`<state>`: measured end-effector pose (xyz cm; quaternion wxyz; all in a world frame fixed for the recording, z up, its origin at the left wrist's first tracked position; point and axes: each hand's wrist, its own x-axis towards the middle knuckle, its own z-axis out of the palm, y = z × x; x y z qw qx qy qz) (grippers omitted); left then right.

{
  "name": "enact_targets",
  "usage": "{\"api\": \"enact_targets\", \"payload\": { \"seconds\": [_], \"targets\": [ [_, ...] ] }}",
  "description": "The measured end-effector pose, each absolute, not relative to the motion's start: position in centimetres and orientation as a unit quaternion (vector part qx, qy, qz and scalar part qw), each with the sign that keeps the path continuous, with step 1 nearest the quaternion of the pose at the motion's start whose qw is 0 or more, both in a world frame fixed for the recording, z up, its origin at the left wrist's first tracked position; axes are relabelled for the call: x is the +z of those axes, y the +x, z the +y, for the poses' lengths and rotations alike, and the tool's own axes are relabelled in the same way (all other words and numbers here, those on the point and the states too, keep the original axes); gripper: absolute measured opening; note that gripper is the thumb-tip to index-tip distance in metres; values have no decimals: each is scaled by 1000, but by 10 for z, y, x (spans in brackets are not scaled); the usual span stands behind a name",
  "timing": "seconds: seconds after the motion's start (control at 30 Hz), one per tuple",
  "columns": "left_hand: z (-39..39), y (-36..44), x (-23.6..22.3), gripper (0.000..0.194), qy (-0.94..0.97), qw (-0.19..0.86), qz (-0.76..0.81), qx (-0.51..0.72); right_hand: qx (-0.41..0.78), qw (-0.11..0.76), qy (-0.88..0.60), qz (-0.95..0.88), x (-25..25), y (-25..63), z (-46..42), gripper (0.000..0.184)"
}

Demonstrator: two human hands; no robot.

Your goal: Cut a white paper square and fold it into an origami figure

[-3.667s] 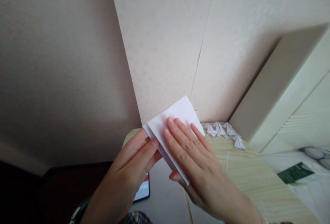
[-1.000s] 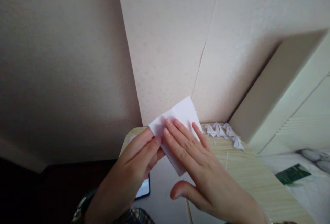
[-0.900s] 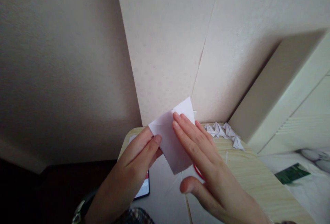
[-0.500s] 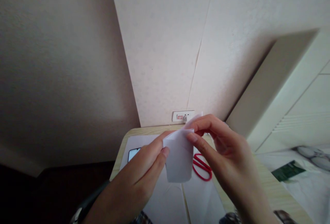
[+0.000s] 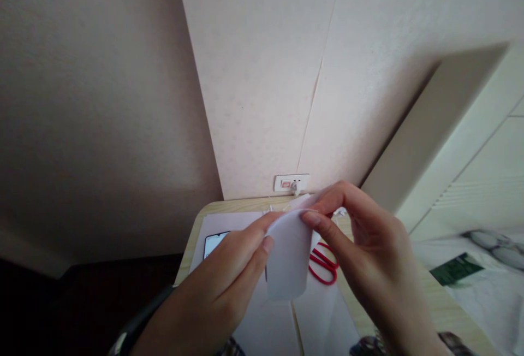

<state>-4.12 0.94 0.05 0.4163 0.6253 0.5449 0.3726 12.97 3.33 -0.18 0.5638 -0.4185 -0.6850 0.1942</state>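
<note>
A piece of white paper (image 5: 287,263) is held up between my two hands, bent over along its top edge. My left hand (image 5: 229,274) grips its left edge between thumb and fingers. At the upper right corner, my right hand (image 5: 360,241) pinches the paper with thumb and forefinger. Red-handled scissors (image 5: 325,266) lie behind the paper, their blades hidden. A phone (image 5: 213,242) with a lit screen rests partly behind my left hand. White sheets (image 5: 323,318) lie below on the wooden tabletop (image 5: 442,301).
A wall socket (image 5: 282,183) with a plug in it sits just beyond the table's back edge. To the right stands a pale headboard (image 5: 450,143). Glasses (image 5: 495,247) and a dark green packet (image 5: 456,270) lie on white bedding (image 5: 487,301).
The paper's top edge has gone from a raised, creased flap to a smooth curve. My right hand has shifted slightly right, still pinching the corner.
</note>
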Motion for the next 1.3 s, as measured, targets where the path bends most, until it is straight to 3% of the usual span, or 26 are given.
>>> {"api": "enact_targets", "payload": {
  "seconds": [0.13,0.2,0.5,0.7,1.03,1.3],
  "targets": [
    [12,-45,-2,42,631,425,554,338,76,532,-425,-728,0,129,32,9],
    [13,-46,-1,41,634,433,550,329,49,517,-414,-747,0,128,30,15],
    [17,-52,-5,36,728,416,466,283,90,476,-394,-781,0,121,25,14],
    [28,-50,-4,27,694,474,443,311,145,521,-404,-738,-3,121,30,16],
    [26,-46,3,33,708,391,490,326,234,546,-400,-698,-6,128,31,11],
    [27,-47,3,27,717,422,469,296,236,569,-427,-662,-6,128,32,16]
  ]
}}
